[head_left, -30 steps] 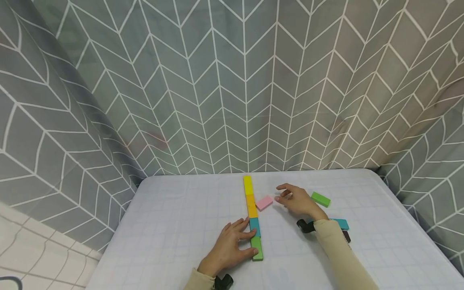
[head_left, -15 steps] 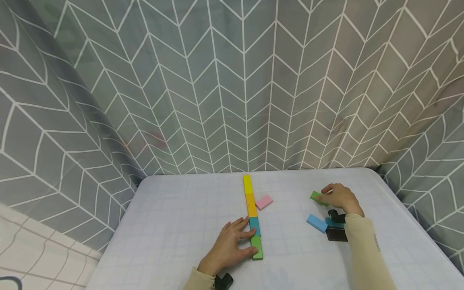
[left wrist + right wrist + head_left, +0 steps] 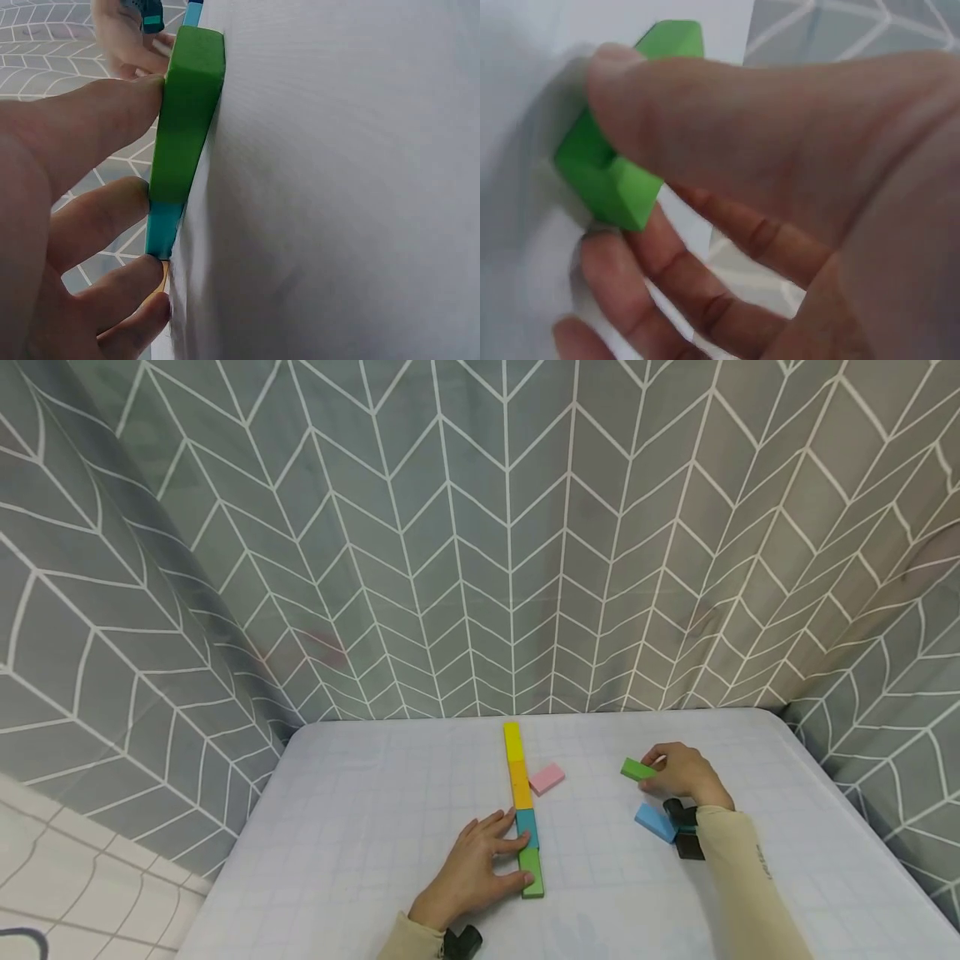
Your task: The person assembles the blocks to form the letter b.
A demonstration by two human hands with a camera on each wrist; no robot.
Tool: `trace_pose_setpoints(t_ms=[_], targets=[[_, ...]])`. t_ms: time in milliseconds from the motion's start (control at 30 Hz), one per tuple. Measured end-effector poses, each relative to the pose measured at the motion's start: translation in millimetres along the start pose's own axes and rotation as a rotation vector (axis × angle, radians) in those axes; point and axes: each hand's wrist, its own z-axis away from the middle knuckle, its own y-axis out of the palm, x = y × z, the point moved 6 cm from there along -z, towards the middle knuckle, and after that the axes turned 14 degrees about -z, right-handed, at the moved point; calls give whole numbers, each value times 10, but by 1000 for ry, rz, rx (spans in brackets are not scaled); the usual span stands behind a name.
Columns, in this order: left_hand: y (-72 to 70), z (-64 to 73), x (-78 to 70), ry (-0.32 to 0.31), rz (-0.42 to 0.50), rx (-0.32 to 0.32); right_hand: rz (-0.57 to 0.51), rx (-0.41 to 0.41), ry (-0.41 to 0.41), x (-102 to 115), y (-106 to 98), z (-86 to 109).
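Four-sided blocks lie end to end in a row: yellow [image 3: 512,741], orange [image 3: 520,785], teal [image 3: 527,821] and a near green block [image 3: 530,862]. My left hand [image 3: 468,870] rests against the row's near end from the left. Its thumb touches the near green block and its other fingertips reach along the teal one, fingers mostly straight in the left wrist view. Farther right, my right hand [image 3: 681,772] pinches a second green block [image 3: 634,768] between thumb and fingers, with the left end sticking out. The thumb covers part of it in the right wrist view.
A pink block [image 3: 547,778] lies slanted beside the orange one. Near my right wrist are a blue block [image 3: 654,822] and a dark block [image 3: 689,846], with a teal block mostly hidden by the wrist camera. A patterned curtain [image 3: 510,568] hangs behind the white table [image 3: 360,810].
My right hand has gone from beside the pink block to the second green block, taken hold of it and shifted it slightly left. My left hand has stayed in place.
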Motion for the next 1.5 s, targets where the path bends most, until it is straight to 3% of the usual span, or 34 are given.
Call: trace_pose_setpoints(t_ms=[267,467,1500], targets=[[3,-10,2,-9,6,4,-13,53,-87,295,383,-80],[-3,-16,-4,-7,2,9,-22,55,-127,390,527,-100],[-5,-6,-4,-14,16,6,5,59,-122,521,679,-71]])
